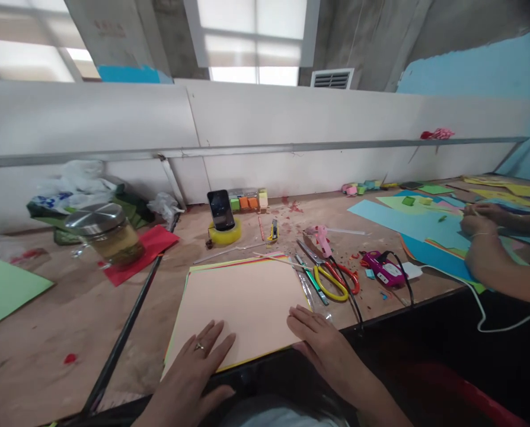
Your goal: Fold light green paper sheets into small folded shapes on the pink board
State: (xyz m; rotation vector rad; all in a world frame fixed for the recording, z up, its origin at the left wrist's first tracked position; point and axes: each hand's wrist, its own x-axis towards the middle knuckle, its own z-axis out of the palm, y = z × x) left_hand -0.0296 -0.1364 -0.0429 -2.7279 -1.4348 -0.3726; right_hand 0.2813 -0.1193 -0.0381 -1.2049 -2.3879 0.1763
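A stack of coloured paper [242,302] lies near the table's front edge, a pale peach sheet on top and yellow, red and green edges peeking out. My left hand [194,367] rests on its lower left part, fingers spread, a ring on one finger. At the right edge of the stack lies my right hand [318,338], its fingers stretched out and flat. Neither hand grips anything. Just right of the paper are a green pen-like tool [316,283], scissors with yellow handles [331,284] and scissors with red-orange handles [351,279].
A phone [220,209] leans on a yellow tape roll [226,233]. Left stands a lidded glass jar [114,240] by red paper [153,243]. Right are a pink glue gun [322,240], a purple power strip [383,270] and a co-worker's hands [481,222] over coloured sheets [407,219].
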